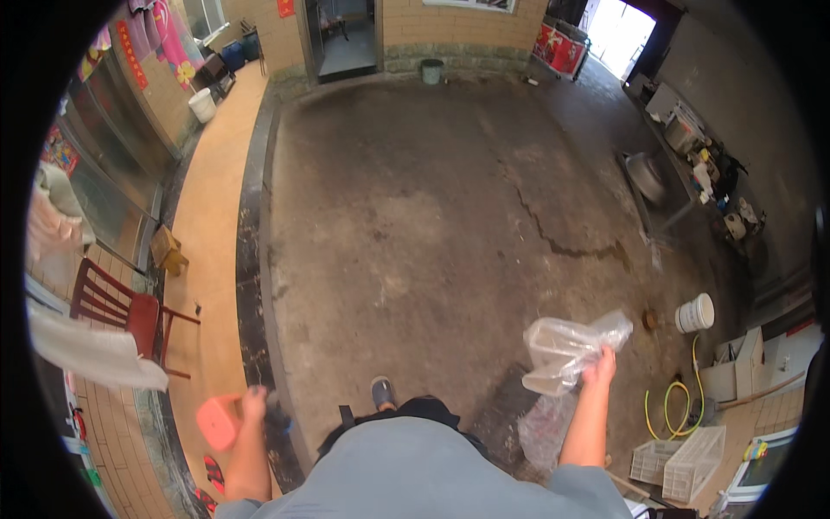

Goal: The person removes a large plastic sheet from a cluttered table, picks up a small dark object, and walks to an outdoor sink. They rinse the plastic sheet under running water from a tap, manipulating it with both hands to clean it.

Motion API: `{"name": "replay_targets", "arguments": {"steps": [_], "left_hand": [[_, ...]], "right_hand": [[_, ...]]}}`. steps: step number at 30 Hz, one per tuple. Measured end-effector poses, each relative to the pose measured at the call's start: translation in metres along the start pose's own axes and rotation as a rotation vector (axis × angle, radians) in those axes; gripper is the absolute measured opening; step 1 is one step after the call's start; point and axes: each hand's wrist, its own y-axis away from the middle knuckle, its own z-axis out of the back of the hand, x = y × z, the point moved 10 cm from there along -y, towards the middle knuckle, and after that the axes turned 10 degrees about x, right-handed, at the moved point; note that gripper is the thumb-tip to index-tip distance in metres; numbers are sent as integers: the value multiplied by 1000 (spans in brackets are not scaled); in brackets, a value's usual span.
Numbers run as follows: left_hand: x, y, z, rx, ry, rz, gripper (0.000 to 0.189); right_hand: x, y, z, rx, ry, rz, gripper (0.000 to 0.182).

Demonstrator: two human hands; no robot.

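Observation:
My right hand (601, 368), stretched forward over the concrete floor, grips a crumpled clear plastic bag (564, 347). Below that wrist is another piece of thin clear plastic (545, 428), partly hidden by my forearm. On the other side, my left hand (254, 403) is blurred, its fingers curled. Right beside it, partly behind the wrist, is a coral-red plastic stool or tub (218, 423); whether the hand holds it cannot be told. A small dark and blue item (283, 418) shows blurred just right of that hand.
A raised tan walkway (211, 194) with a black stone edge (253, 305) runs along the left, bearing a red chair (144, 318) and a wooden stool (170, 250). At right are a white bucket (695, 314), a yellow hose (677, 405) and plastic crates (692, 464).

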Motion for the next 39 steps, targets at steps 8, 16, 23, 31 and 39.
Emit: {"name": "replay_targets", "arguments": {"steps": [8, 16, 23, 31, 39], "left_hand": [[-324, -256, -87, 134, 124, -165, 14], [-309, -391, -117, 37, -370, 78, 28], [-298, -460, -125, 67, -384, 497, 28], [-473, -777, -302, 474, -933, 135, 30], [-908, -1136, -453, 308, -161, 83, 36]], "right_hand": [[-90, -87, -135, -111, 16, 2, 22], [-189, -277, -331, -145, -26, -34, 32], [-234, -466, -617, -19, -9, -73, 32], [-266, -668, -826, 46, -10, 4, 30], [-267, -820, -924, -160, 32, -1, 33]]}}
